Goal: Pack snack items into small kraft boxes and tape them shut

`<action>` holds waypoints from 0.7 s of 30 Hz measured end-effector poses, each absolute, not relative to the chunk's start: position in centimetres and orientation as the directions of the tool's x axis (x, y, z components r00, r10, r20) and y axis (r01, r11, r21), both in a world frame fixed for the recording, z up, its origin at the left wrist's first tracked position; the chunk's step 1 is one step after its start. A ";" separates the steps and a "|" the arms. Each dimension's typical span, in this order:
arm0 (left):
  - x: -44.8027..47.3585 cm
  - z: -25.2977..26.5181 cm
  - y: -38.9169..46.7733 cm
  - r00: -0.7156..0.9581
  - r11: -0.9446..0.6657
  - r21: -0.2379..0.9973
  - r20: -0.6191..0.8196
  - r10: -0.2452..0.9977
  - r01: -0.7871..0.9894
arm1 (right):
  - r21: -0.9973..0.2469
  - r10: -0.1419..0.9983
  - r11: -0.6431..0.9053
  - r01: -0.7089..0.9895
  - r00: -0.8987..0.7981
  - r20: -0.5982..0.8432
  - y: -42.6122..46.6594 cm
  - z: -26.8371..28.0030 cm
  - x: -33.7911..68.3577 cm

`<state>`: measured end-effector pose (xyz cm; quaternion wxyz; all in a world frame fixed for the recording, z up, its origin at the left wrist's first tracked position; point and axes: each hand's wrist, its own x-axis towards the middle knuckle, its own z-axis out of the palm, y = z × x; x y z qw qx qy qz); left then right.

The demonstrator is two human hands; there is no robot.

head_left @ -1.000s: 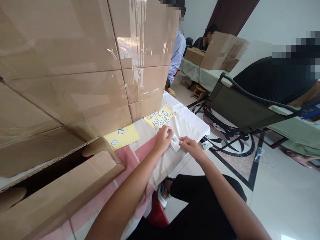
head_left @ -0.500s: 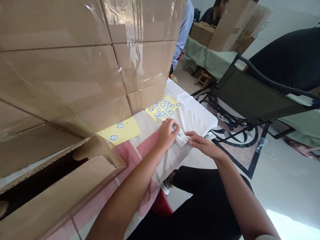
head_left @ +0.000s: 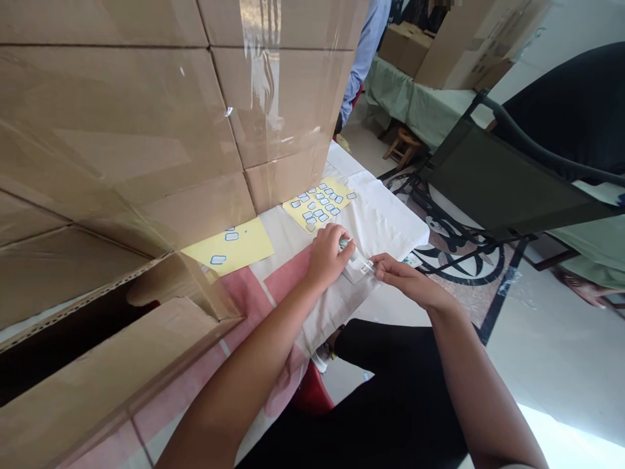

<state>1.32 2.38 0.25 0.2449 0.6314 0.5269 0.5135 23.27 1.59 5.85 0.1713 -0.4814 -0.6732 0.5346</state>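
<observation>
Wears black trousers point(head_left: 390, 384), next to something red point(head_left: 315, 391) low by the table's side. Has an open cardboard box point(head_left: 112, 352) at near left, dark inside, lying along the pink-and-cream cloth point(head_left: 283, 277) of the table. Reaches both bare arms forward across the cloth's edge. Keeps a small white tape dispenser point(head_left: 355, 268) on the cloth near the right-hand edge, with the left hand point(head_left: 329, 253) wrapped over its left end, fingers curled closed and thumb pressed against it. Pinches a clear strip point(head_left: 370, 265) at the dispenser's right end with the right hand point(head_left: 398, 273), thumb and fingertips drawn together. Cannot make out the hidden fingertips of the left hand, nor the exact end of the strip. Has, past the left forearm, a yellow sheet point(head_left: 249, 244) with a few blue-edged pieces; beyond the left hand, a second yellow sheet point(head_left: 294, 217) with many more. Faces a tall stack of taped boxes point(head_left: 141, 124) behind both sheets. Sees, to the right, a dark green folding chair point(head_left: 493, 176) and, behind it, a person in black point(head_left: 571, 111); past the stack, a pale blue sleeve point(head_left: 365, 58); farther off, a wooden stool point(head_left: 403, 146) beside a green tablecloth point(head_left: 405, 91) with cartons point(head_left: 452, 49) on it.
</observation>
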 end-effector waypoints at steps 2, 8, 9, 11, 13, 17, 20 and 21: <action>1.4 0.2 2.5 -0.085 -0.331 0.852 0.396 0.914 0.405 | -0.884 0.833 -0.042 0.466 -0.472 -0.288 1.6 5.8 23.0; 1.3 -0.2 2.8 -0.099 -0.337 0.866 0.397 0.912 0.369 | -0.875 0.843 -0.049 0.482 -0.449 -0.295 1.4 5.7 22.0; 1.3 -0.2 2.8 -0.103 -0.335 0.869 0.394 0.913 0.364 | -0.872 0.838 -0.048 0.486 -0.455 -0.300 1.4 5.6 21.9; 1.3 -0.1 2.9 -0.108 -0.332 0.873 0.391 0.914 0.356 | -0.869 0.830 -0.035 0.493 -0.470 -0.300 1.4 5.6 21.8; 1.2 0.0 2.9 -0.108 -0.331 0.875 0.389 0.915 0.353 | -0.865 0.822 -0.017 0.501 -0.485 -0.297 1.5 5.6 21.9; 1.2 0.0 2.8 -0.103 -0.332 0.875 0.389 0.916 0.351 | -0.857 0.807 0.015 0.515 -0.513 -0.294 1.6 5.5 22.0; 1.3 -0.1 2.8 -0.103 -0.329 0.877 0.386 0.917 0.350 | -0.848 0.803 0.067 0.526 -0.533 -0.267 1.7 5.3 22.0; 1.3 -0.2 2.8 -0.106 -0.326 0.878 0.383 0.918 0.350 | -0.846 0.803 0.092 0.525 -0.541 -0.248 1.7 5.2 22.0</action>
